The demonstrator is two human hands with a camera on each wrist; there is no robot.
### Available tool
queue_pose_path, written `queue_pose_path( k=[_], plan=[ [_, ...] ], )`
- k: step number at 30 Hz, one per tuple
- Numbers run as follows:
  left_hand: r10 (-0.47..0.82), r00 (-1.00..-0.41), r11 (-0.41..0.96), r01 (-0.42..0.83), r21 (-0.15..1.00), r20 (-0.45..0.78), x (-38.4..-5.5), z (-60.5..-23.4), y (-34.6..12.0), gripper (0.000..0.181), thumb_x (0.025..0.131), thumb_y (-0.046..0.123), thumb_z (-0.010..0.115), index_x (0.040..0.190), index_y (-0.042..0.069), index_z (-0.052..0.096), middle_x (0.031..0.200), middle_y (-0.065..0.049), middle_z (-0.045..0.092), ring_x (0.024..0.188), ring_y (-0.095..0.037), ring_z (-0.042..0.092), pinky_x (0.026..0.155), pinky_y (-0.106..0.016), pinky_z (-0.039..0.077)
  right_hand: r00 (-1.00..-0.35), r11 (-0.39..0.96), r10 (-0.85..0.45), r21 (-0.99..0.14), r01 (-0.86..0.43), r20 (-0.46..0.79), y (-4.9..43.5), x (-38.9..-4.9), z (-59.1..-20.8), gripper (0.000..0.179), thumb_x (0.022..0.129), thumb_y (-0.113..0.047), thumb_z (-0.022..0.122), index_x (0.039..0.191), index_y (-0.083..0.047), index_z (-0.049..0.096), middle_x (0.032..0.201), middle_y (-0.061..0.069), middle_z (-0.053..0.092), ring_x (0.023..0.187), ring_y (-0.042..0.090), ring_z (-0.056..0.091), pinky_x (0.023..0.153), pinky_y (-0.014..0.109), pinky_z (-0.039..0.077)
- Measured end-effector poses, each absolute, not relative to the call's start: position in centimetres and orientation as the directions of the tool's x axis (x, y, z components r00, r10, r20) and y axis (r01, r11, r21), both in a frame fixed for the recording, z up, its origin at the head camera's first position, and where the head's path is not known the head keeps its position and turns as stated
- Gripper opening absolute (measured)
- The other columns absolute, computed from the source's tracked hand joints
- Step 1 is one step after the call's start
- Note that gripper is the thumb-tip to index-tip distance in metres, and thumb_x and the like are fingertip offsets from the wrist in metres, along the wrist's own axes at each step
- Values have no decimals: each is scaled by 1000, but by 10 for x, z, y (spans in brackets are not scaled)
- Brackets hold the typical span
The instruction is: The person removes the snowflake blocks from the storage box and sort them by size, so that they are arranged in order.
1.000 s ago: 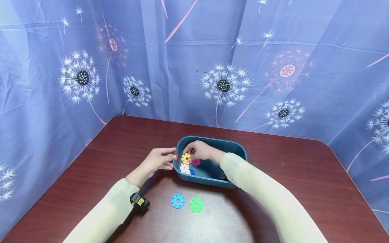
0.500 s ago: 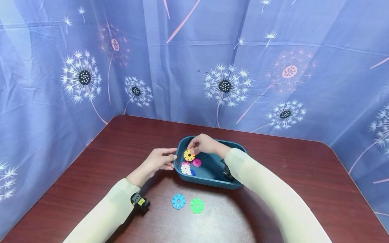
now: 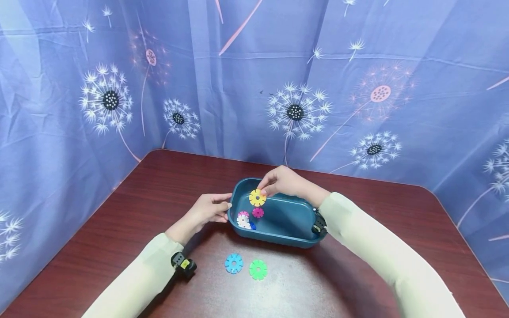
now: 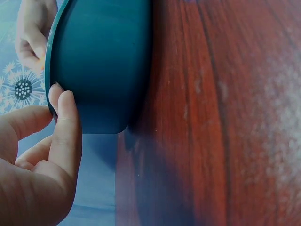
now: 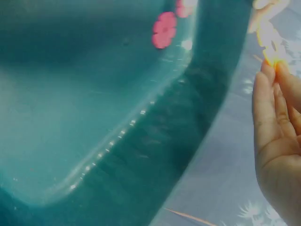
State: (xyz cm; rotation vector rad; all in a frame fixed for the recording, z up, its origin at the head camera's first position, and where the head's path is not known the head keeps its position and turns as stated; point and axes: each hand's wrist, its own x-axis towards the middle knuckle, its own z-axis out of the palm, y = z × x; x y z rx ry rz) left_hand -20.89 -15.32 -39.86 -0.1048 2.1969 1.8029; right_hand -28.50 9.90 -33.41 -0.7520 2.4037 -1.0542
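Observation:
A yellow notched disc (image 3: 257, 198) is pinched between thumb and fingertips of my right hand (image 3: 287, 181), held above the left part of a teal plastic bin (image 3: 294, 242). At the bin's left end, my left hand (image 3: 207, 209) grips the rim; the left wrist view has its fingers (image 4: 66, 117) at the bin's edge. Inside the bin's left end lie a magenta disc (image 3: 258, 213), a pink disc (image 3: 243, 214), a white disc (image 3: 243, 221) and a dark blue disc (image 3: 253, 225), partly overlapping. In the right wrist view the yellow disc (image 5: 269, 42) is overexposed.
On the brown table (image 3: 179, 172), in front of the bin, a light blue disc (image 3: 233, 263) and a green disc (image 3: 258, 270) lie flat side by side. A blue dandelion-print curtain (image 3: 238, 97) hangs behind the table and at its sides.
My right hand has lifted the yellow disc from the bin's left end and carried it up and to the right. My left hand has stayed at the rim.

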Motion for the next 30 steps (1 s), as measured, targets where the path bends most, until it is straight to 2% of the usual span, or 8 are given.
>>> queue_pose_path(
  k=[2, 6, 12, 18, 24, 30],
  plan=[
    [130, -953, 215, -242, 946, -273, -209, -399, -153, 49, 98, 7, 63, 145, -3, 54, 68, 0, 68, 57, -6, 64, 64, -22, 64, -789, 560, -595, -782, -273, -150, 105, -278, -328, 22, 91, -11, 77, 109, 0, 78, 102, 16, 78, 91, 28, 77, 90, 45, 64],
    [126, -955, 218, -239, 946, -270, -209, -399, -153, 49, 98, 7, 64, 145, -3, 54, 70, -1, 69, 57, -6, 64, 64, -22, 64, -822, 539, -547, -818, -202, -157, 118, -260, -318, 24, 92, -12, 76, 112, 1, 77, 102, 16, 79, 90, 25, 77, 93, 49, 62],
    [127, -955, 218, -237, 947, -268, -209, -400, -154, 49, 98, 6, 64, 145, -3, 54, 71, -1, 69, 58, -7, 65, 64, -22, 64, -819, 455, -552, -881, -134, -160, 141, -233, -318, 27, 91, -9, 75, 113, 6, 74, 96, 10, 79, 86, 19, 76, 89, 43, 65],
    [117, -953, 218, -248, 944, -278, -210, -400, -153, 49, 98, 7, 63, 145, -1, 55, 74, -2, 70, 59, -6, 65, 65, -22, 64, -824, 449, -535, -889, -92, -185, 159, -211, -321, 30, 91, -13, 77, 113, 7, 73, 92, 4, 79, 83, 13, 76, 87, 40, 66],
    [118, -955, 220, -243, 945, -274, -211, -400, -153, 49, 98, 7, 64, 145, -1, 55, 75, -3, 70, 59, -7, 65, 65, -23, 64, -836, 362, -520, -932, -30, -175, 174, -190, -325, 39, 90, -12, 78, 115, 16, 68, 89, -3, 78, 81, 7, 74, 84, 34, 66],
    [116, -956, 226, -238, 945, -268, -209, -399, -153, 49, 98, 7, 64, 145, -2, 55, 75, -4, 71, 59, -6, 65, 65, -23, 64, -845, 311, -498, -950, 39, -197, 181, -166, -339, 41, 90, -11, 78, 116, 18, 66, 91, 0, 78, 81, 6, 74, 82, 33, 66]
  ],
)
